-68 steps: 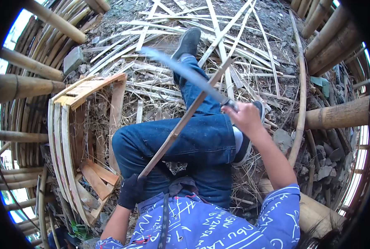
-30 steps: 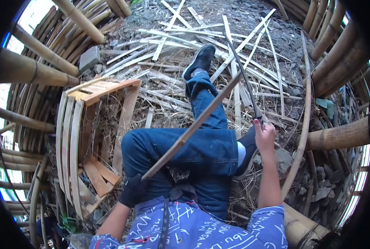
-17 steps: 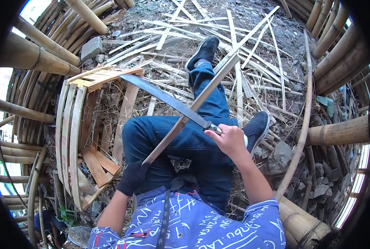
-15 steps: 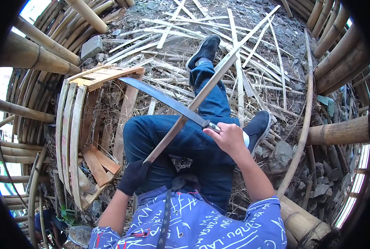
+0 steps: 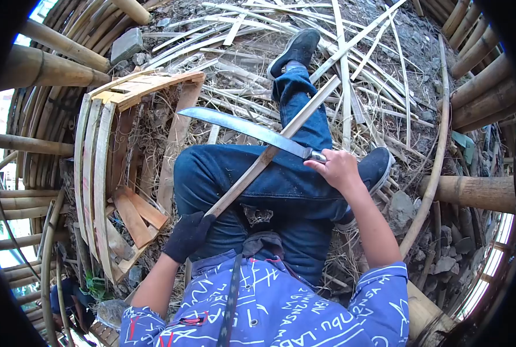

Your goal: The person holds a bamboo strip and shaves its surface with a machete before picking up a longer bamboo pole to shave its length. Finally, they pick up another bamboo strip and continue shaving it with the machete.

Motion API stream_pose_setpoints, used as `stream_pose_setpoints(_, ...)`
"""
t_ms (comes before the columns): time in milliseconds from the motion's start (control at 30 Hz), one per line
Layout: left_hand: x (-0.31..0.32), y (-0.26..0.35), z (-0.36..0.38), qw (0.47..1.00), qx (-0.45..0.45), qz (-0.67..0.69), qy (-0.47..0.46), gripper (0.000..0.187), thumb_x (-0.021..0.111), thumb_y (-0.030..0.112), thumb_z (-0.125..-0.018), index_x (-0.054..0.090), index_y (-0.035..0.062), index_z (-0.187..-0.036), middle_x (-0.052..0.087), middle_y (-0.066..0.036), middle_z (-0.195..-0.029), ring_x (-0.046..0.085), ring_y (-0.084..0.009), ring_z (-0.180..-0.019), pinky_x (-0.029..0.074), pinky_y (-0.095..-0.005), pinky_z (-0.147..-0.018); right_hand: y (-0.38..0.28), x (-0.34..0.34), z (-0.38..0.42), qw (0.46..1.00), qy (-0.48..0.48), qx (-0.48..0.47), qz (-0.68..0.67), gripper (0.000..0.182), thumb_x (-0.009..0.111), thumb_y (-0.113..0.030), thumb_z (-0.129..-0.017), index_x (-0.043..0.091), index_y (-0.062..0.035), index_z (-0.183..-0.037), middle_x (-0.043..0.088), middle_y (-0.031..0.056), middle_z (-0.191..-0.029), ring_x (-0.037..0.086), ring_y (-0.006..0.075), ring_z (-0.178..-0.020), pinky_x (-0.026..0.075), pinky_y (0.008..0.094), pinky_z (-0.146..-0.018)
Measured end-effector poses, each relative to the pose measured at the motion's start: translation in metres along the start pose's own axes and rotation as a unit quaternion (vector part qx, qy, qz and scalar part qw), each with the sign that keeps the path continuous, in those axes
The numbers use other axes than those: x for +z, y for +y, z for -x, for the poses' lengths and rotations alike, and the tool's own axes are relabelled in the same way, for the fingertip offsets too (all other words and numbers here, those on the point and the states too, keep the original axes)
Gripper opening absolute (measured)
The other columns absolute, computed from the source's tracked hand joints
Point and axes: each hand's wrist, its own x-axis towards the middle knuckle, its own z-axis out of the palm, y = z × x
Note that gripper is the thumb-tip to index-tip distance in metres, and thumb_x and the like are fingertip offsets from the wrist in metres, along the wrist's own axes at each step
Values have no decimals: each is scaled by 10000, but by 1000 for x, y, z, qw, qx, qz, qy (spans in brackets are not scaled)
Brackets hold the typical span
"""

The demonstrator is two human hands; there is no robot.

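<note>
My left hand [image 5: 188, 236], in a dark knit glove, is closed around the lower end of a split bamboo strip [image 5: 289, 128]. The strip slants up and away to the right, across my bent leg in blue jeans [image 5: 234, 173]. Bare, my right hand [image 5: 338, 169] grips the handle of a machete [image 5: 249, 130] near my right knee. Its long blade points left and crosses over the strip, with the broad face catching the light. The blade tip hangs beside a wooden crate-like frame [image 5: 98, 173].
Many pale bamboo strips [image 5: 379, 87] and shavings litter the ground ahead. A concrete block [image 5: 127, 45] lies at the far left. Thick bamboo poles [image 5: 472, 192] flank both sides, with broken stones [image 5: 401, 211] at the right. A person [image 5: 72, 303] shows partly at lower left.
My right hand has moved right and slightly up with the machete, drawing the blade along and turning its face brighter. My left hand keeps its hold on the strip. The view has shifted slightly.
</note>
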Motion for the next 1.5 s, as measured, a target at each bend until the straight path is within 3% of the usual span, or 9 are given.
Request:
stream_pose_setpoints(600,12,-14,-2,996,-38,61,47,318,501,239,-942,589,-27,-792,546,-237,-647,574,-394,-637,413,-449,-566,-11,-13,-4,1000,20,0,9,693,539,-701,-784,596,-25,-641,608,185,-582,640,364,-578,509,453,-525)
stream_pose_setpoints(667,11,-13,-8,995,82,-13,51,289,491,214,-946,594,-25,-821,544,-228,-652,575,-385,-639,417,-450,-572,-3,-6,-8,999,12,3,46,685,543,-689,-793,603,-21,-650,615,194,-597,643,371,-592,512,460,-536)
stream_pose_setpoints(800,17,-21,-3,994,72,-20,81,227,484,171,-942,604,-11,-878,549,-213,-681,574,-372,-641,423,-448,-569,-34,-8,5,999,-2,-21,-29,708,541,-718,-768,600,-21,-659,605,183,-583,641,368,-581,514,452,-547)
stream_pose_setpoints(900,16,-21,-1,999,-8,17,47,190,477,137,-939,602,-5,-921,553,-201,-709,575,-364,-645,428,-445,-563,-8,-7,-8,1000,9,-10,14,710,546,-727,-752,619,-26,-665,619,170,-597,648,351,-600,520,430,-556)
stream_pose_setpoints(967,15,-24,-8,989,121,-70,55,224,498,177,-937,607,-10,-876,565,-219,-702,573,-394,-654,419,-455,-564,20,3,-21,997,37,58,19,699,549,-711,-767,626,-23,-668,610,183,-595,645,358,-609,514,441,-553)
stream_pose_setpoints(1133,14,-19,-3,998,6,9,59,260,495,207,-944,605,-11,-854,568,-227,-697,571,-405,-661,412,-465,-562,-9,-16,-14,996,27,65,-61,679,551,-700,-776,619,-35,-655,603,193,-593,638,366,-605,507,449,-549)
stream_pose_setpoints(1200,14,-18,-4,997,-45,43,47,265,501,217,-942,608,-8,-851,568,-228,-695,571,-405,-659,412,-467,-561,-13,-19,-5,998,-21,-42,31,673,560,-700,-770,622,-39,-656,609,191,-601,640,367,-610,507,443,-546)
stream_pose_setpoints(1367,15,-16,-4,996,44,-3,78,322,541,272,-926,597,-14,-787,573,-242,-691,570,-421,-660,415,-467,-575,37,-10,-40,987,-2,140,-83,706,531,-684,-812,638,4,-695,619,219,-637,637,395,-639,499,468,-588)
stream_pose_setpoints(1500,17,-17,-4,996,-45,48,62,295,540,249,-923,596,-13,-798,568,-236,-688,572,-411,-655,417,-465,-566,3,-22,-17,989,-16,86,-121,689,536,-670,-819,635,-3,-676,606,229,-626,633,395,-639,494,471,-597)
